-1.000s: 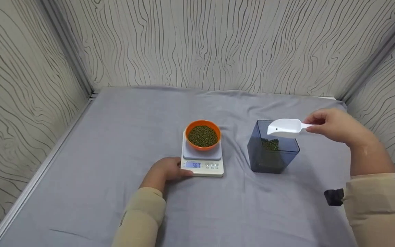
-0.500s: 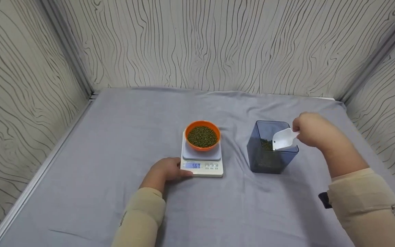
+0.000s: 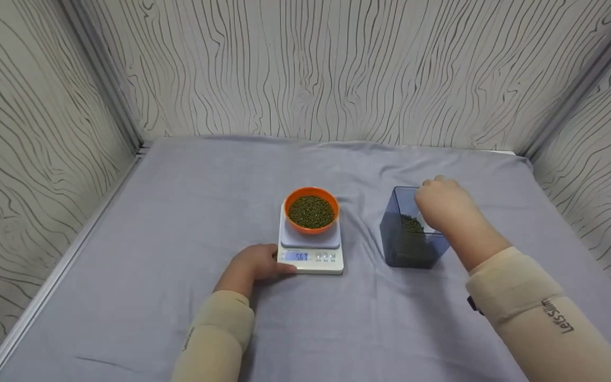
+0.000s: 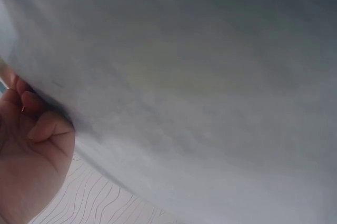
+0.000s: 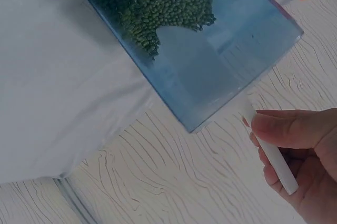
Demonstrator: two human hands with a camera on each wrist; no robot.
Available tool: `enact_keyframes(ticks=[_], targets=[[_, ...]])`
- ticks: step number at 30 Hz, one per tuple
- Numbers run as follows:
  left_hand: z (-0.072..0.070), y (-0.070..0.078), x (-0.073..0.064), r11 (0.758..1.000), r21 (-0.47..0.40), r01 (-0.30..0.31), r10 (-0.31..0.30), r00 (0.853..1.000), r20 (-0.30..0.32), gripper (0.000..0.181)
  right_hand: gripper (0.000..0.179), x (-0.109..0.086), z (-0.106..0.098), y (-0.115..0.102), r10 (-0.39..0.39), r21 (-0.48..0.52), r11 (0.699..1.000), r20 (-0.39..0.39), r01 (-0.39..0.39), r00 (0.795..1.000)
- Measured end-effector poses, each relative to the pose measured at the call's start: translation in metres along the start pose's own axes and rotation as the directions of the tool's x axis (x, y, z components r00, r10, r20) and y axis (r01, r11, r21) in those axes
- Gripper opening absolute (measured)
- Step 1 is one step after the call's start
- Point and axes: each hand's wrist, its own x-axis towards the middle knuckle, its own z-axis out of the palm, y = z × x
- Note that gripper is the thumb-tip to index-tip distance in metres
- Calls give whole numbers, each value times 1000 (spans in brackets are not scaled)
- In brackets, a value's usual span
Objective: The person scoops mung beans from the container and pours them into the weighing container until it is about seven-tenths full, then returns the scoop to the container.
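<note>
A white kitchen scale (image 3: pixel 332 267) lies mid-table, with an orange bowl (image 3: pixel 311 232) of green mung beans (image 3: pixel 311 210) on its platform. My left hand (image 3: pixel 256 261) holds the scale's lower left corner, thumb along the front edge. In the left wrist view the same hand (image 4: pixel 39 134) has bent fingers. My right hand (image 3: pixel 446 206) grips the handle of a white scoop (image 5: pixel 281 167). The scoop's blade reaches down into a clear bluish bin (image 3: pixel 389 236), its tip at the heap of mung beans (image 5: pixel 174 3). From the head view my hand hides most of the scoop.
A wrinkled grey cloth (image 3: pixel 178 212) covers the table. Wood-grain panels (image 3: pixel 305 69) stand at the back and both sides. The bin is to the right of the scale, with a strip of cloth between them. The scale's display (image 3: pixel 297 257) is lit.
My right hand has moved left and over the bin, and the scoop has gone from level above the rim to tilted down inside. The left hand and scale have stayed put.
</note>
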Motion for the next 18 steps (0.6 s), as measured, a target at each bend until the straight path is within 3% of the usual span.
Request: enact_keyframes(ticks=[8, 13, 18], targets=[[1, 2, 0, 1000, 1, 18, -18, 1000, 4, 51, 11, 11, 7, -15, 18, -89, 996, 35, -14, 999], [0, 1, 1, 1000, 1, 22, -22, 1000, 7, 53, 10, 11, 14, -15, 19, -83, 996, 46, -15, 999], [-1, -1, 1, 1000, -12, 27, -27, 1000, 9, 58, 8, 10, 23, -11, -36, -54, 998, 44, 38, 998]])
